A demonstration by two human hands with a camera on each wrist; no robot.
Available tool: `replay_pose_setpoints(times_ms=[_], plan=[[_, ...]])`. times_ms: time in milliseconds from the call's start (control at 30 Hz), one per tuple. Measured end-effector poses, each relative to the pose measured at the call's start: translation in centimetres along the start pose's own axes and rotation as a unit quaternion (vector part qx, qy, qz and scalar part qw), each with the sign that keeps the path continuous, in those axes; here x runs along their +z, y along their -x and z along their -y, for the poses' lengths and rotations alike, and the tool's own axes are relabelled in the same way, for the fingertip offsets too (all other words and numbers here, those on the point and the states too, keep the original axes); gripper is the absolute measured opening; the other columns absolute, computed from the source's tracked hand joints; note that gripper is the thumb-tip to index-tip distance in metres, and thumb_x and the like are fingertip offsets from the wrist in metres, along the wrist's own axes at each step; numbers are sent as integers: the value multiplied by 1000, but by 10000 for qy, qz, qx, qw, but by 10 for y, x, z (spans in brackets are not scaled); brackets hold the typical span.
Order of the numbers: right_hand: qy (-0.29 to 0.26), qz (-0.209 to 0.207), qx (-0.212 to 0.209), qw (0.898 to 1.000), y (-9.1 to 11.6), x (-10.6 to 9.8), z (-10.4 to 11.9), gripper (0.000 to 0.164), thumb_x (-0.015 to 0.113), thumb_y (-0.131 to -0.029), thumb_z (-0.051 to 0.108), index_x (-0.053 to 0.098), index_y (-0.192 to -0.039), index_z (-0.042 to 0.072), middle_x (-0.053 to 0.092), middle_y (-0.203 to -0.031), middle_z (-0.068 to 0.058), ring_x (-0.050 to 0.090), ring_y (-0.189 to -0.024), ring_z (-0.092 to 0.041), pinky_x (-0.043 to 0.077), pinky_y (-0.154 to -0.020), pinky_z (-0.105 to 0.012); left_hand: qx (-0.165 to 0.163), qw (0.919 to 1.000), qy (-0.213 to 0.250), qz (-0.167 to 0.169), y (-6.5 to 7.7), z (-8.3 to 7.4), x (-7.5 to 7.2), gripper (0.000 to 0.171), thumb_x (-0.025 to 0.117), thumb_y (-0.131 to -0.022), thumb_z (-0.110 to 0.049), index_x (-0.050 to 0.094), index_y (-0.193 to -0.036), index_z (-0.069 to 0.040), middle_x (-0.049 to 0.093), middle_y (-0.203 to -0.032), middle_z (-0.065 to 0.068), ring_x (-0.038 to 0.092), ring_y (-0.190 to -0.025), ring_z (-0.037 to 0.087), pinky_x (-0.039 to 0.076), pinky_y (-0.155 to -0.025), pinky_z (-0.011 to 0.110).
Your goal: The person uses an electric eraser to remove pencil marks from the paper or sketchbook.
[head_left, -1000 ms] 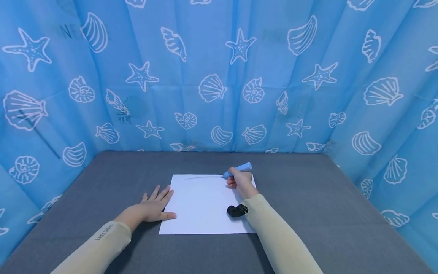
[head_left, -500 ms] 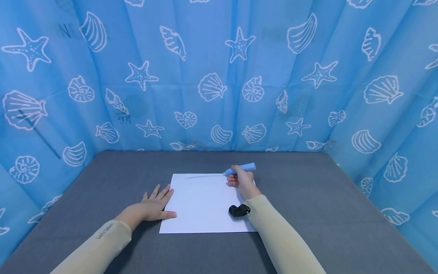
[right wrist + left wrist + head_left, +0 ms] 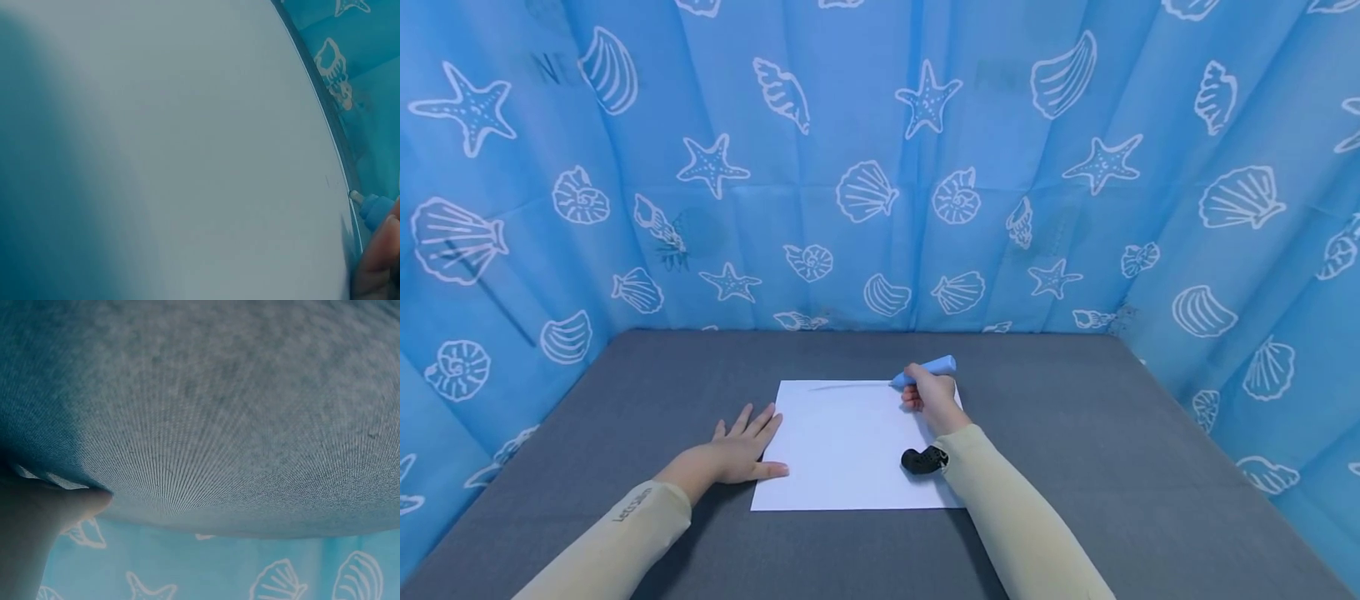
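Note:
A white sheet of paper (image 3: 842,458) lies on the grey cloth-covered table. In the head view my left hand (image 3: 733,450) is spread flat at its left edge, with the thumb and fingertips over the paper. My right hand (image 3: 934,398) grips a light blue marker (image 3: 938,366) at the paper's far right, its barrel slanting up to the right. The marker's pale tip (image 3: 357,197) sits right at the sheet's far edge in the right wrist view. A faint thin line (image 3: 850,386) runs leftward from the tip, just inside that edge. The left wrist view shows only part of my left hand (image 3: 56,515).
A black rounded wrist camera (image 3: 922,461) juts from the right sleeve (image 3: 1015,508) over the paper. Grey tabletop (image 3: 1075,417) surrounds the sheet. Behind and on both sides hangs a blue curtain (image 3: 880,250) printed with white shells and starfish.
The marker's tip has shifted slightly right, moving up to the paper's far edge and then back a little toward me. My left hand has stayed in place.

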State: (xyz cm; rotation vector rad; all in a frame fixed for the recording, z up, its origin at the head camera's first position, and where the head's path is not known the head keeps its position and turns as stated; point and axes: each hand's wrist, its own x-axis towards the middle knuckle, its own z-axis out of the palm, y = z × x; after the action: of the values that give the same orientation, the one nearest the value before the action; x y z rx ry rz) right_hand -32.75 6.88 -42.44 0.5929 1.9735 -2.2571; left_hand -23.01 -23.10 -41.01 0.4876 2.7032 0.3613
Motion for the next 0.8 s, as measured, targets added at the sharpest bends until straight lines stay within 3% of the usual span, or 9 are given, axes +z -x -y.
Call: replay_pose_setpoints(times_ms=[500, 800], plan=[[36, -49, 67, 10000, 2, 2, 2, 17, 62, -88, 14, 56, -86, -2, 54, -61, -6, 54, -47, -10, 49, -48, -21, -11, 10000, -58, 17, -1, 1, 0, 98, 53, -89, -64, 18, -154, 0, 8, -160, 23, -2, -143, 50, 0, -104, 73], [-557, -154, 199, 9981, -1, 1, 3, 27, 64, -91, 22, 53, -94, -3, 56, -64, -6, 59, -48, -11, 51, -48, -23, 5, 10000, -43, -37, -1, 1, 0, 98, 54, -89, -65, 19, -153, 0, 8, -160, 23, -2, -142, 51, -1, -103, 74]])
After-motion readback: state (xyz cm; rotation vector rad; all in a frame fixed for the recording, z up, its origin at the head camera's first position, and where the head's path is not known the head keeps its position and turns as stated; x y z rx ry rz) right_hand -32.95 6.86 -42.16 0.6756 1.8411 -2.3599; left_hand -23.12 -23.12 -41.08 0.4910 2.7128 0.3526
